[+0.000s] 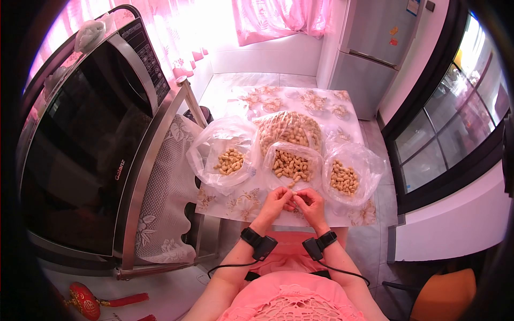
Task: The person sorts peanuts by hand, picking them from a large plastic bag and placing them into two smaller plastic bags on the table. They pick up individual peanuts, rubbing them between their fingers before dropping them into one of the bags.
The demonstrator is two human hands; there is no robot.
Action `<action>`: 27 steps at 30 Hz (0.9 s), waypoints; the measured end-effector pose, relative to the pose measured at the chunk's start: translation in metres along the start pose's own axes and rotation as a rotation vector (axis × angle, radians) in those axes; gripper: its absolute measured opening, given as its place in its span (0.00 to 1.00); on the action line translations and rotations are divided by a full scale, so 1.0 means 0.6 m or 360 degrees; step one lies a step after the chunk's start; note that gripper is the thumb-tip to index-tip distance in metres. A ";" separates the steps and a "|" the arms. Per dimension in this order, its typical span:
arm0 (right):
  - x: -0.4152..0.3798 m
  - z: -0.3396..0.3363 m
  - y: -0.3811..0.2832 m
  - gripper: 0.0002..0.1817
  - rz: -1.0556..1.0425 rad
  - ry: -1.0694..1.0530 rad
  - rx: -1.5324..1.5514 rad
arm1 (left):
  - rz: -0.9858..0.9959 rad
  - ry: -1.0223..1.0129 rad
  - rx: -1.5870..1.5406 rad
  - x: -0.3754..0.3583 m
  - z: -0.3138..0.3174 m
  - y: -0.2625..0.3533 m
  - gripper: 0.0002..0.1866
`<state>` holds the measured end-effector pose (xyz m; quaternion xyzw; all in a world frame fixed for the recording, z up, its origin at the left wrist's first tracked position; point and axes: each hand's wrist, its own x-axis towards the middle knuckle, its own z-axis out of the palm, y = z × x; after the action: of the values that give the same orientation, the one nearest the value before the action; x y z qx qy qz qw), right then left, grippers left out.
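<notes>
My left hand (277,205) and my right hand (310,205) meet over the table's front edge, fingers pinched together on something small and pale, perhaps a peanut; the fingers mostly hide it. Just beyond them is an open clear bag with peanuts (292,165). An open plastic bag to the left holds a smaller heap of peanuts (230,161), and another to the right holds more peanuts (344,178). Behind the middle bag lies a large, full clear bag of peanuts (289,128).
A flowered cloth covers the table (243,206). At the left stands a black microwave (85,144) on a metal-framed stand with a lace cover (166,208). A grey fridge (369,59) is at the back right, an orange chair (444,294) at the lower right.
</notes>
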<state>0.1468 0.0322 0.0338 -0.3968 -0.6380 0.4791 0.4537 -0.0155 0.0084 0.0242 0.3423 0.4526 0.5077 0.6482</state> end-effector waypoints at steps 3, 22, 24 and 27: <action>0.000 -0.001 -0.004 0.04 -0.0001 -0.0012 0.0003 | 0.0008 0.0007 -0.0008 -0.001 0.000 0.002 0.10; 0.003 0.006 0.013 0.06 -0.0016 0.0070 0.0063 | 0.0086 -0.0045 -0.0185 -0.002 -0.004 -0.010 0.10; 0.003 0.003 0.016 0.05 -0.0017 0.0047 0.0032 | 0.0131 -0.0010 -0.0163 -0.006 -0.001 -0.008 0.09; 0.002 0.003 0.016 0.05 -0.0024 0.0046 0.0041 | 0.0176 0.0022 -0.0264 -0.030 0.008 0.029 0.08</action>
<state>0.1454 0.0350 0.0246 -0.3929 -0.6282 0.4782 0.4716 -0.0182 -0.0048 0.0459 0.3084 0.3939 0.5809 0.6421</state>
